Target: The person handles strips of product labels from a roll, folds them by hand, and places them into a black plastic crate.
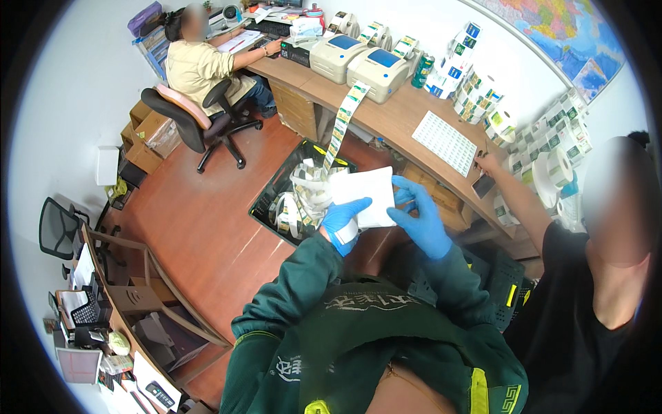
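Note:
My left hand [346,219], in a blue glove, grips a flat white stack of paper or labels [369,196] by its lower left corner, thumb on top. My right hand [419,219], also gloved in blue, has its fingers curved at the right edge of the stack, the thumb lapping onto it. A short white strip [346,233] lies against the left glove. Beyond the left hand is a dark crate [259,210] heaped with loose printed label strips [303,196]. One label strip [343,124] hangs into it from a label printer [378,74].
A second label printer [336,56] shares the desk [386,123] with a label sheet [445,145], a green can [423,71] and label rolls [560,165]. A person [200,69] sits at the far left; another [565,276] reaches over the desk at right. Dark crates [507,283] stand below.

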